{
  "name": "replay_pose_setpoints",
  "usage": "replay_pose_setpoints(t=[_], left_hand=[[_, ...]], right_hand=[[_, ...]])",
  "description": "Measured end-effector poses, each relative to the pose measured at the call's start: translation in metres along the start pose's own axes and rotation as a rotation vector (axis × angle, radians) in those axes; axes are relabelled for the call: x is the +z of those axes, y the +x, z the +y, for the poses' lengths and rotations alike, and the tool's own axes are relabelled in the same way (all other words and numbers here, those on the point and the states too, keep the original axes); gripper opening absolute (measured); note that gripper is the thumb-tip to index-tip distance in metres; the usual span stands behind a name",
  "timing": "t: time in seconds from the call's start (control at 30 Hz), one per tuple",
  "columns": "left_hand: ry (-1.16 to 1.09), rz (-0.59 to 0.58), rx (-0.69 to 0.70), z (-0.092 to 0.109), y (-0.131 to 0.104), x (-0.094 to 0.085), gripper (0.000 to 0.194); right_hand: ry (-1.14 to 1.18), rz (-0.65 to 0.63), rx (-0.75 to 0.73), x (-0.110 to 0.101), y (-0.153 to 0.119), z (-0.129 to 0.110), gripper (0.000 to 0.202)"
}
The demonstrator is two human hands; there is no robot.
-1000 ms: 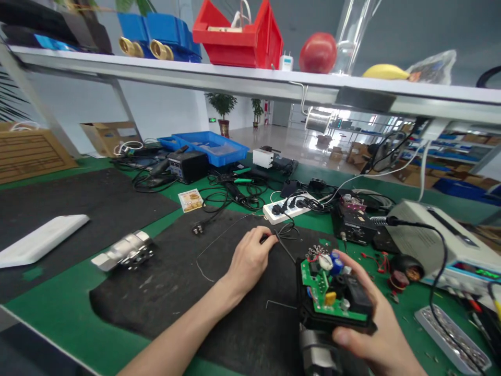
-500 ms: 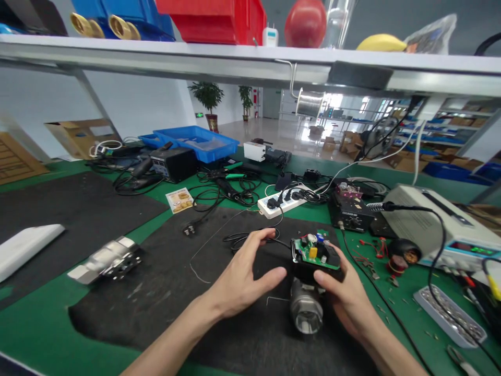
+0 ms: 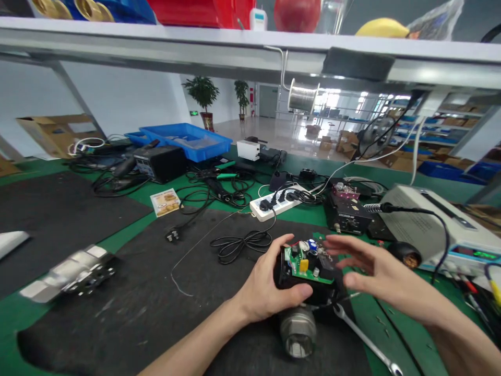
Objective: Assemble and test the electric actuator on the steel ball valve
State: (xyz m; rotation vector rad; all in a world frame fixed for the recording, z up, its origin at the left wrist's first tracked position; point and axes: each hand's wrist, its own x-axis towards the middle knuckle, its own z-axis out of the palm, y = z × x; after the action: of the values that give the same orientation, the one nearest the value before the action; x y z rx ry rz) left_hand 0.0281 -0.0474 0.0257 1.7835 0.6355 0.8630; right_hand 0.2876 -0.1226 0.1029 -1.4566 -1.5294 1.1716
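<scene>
A black housing (image 3: 301, 287) with a green circuit board (image 3: 309, 263) on top sits above a metal valve body (image 3: 298, 334) on the dark mat. My left hand (image 3: 270, 282) is closed round the housing's left side, thumb across the front and fingers behind. Blue, yellow and white components stand up from the board. To the right, my right hand (image 3: 383, 269) is open, fingers spread beside the board; whether its fingertips touch anything I cannot tell. Below that hand a combination wrench (image 3: 368, 339) lies slanting across the mat's edge.
Another metal valve body (image 3: 68, 274) lies at left. Behind the hands are a coiled black cable (image 3: 242, 245) and a white power strip (image 3: 274, 203). A soldering station (image 3: 348, 214) and a bench power supply (image 3: 442, 224) stand at right. An overhead shelf (image 3: 219, 39) spans the bench.
My left hand has closed on the housing, where it was open beside it. My right hand has let go and moved right. The wrench has come into sight; the view has shifted.
</scene>
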Motion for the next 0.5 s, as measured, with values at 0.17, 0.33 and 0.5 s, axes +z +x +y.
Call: replay_pose_setpoints(t=[0.17, 0.33, 0.5], left_hand=[[0.005, 0.004, 0.116, -0.002, -0.001, 0.006, 0.097], [0.096, 0.066, 0.249, -0.007, -0.006, 0.009, 0.097], [0.199, 0.066, 0.351, -0.011, -0.017, 0.019, 0.114]], right_hand=[[-0.355, 0.202, -0.122, 0.001, -0.019, -0.034, 0.028], [-0.545, 0.103, -0.206, 0.024, -0.021, -0.047, 0.017], [-0.738, 0.023, -0.227, 0.032, -0.025, -0.054, 0.006]])
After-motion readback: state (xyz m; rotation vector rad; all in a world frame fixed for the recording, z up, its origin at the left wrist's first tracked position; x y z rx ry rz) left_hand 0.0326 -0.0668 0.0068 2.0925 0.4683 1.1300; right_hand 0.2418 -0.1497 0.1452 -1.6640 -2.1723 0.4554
